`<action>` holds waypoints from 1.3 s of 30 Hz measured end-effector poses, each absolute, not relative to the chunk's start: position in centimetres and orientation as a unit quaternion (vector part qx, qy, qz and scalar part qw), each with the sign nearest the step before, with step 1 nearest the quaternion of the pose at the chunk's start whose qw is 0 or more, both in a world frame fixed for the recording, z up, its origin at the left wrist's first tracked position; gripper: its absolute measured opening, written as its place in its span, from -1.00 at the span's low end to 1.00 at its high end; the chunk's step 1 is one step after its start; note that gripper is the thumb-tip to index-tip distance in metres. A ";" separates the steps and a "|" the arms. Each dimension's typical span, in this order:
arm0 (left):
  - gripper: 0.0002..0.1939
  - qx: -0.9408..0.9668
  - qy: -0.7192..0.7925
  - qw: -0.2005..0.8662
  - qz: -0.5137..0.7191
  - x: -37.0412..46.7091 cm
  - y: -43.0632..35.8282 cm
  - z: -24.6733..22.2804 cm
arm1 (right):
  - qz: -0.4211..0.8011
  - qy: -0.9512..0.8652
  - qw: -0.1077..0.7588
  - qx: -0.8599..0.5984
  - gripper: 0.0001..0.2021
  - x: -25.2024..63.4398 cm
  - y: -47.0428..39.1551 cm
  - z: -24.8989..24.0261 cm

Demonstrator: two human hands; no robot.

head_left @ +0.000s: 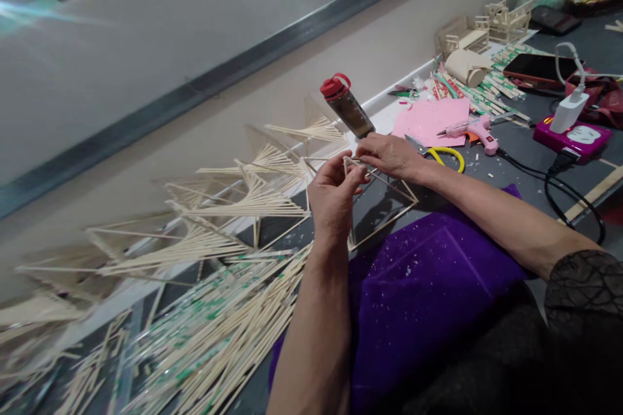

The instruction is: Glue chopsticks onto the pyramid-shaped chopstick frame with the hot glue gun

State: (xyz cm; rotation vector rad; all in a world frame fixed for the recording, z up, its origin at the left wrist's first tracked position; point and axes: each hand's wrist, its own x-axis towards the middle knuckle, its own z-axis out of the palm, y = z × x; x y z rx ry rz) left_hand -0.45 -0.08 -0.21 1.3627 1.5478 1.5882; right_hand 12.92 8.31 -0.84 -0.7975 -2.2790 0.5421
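My left hand point(335, 191) pinches the near upper corner of a wooden stick frame point(384, 227), thumb and fingers closed around it. My right hand point(390, 155) rests at the far end of the same frame, its fingers closed near the top sticks; what exactly its fingertips grip is hidden. The frame is made of thin bare sticks joined at angles and stands over the dark table. Close by my right hand lie scissors with yellow handles point(450, 154). A pink glue gun point(479, 134) lies farther right on the table.
Fan-shaped stick models point(253, 207) line the wall. Loose and wrapped chopsticks point(214, 331) cover the left front. A red-capped bottle point(348, 107), pink paper point(428, 120), a purple power strip point(574, 136) and small stick furniture point(509, 21) stand behind. Purple cloth point(423, 298) covers my lap.
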 end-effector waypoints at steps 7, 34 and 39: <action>-0.64 0.504 0.563 0.247 0.607 -0.3 -0.2 0.0 | 0.198 -0.867 0.328 -0.318 -0.79 12.9 8.2 -1.1; -0.46 0.489 0.559 0.277 0.610 0.1 0.0 -0.3 | 0.186 -0.863 0.344 -0.321 -0.76 13.0 8.4 -1.6; -0.44 0.474 0.556 0.284 0.621 0.2 0.0 -0.1 | 0.184 -0.864 0.336 -0.328 -0.75 13.1 8.1 -1.4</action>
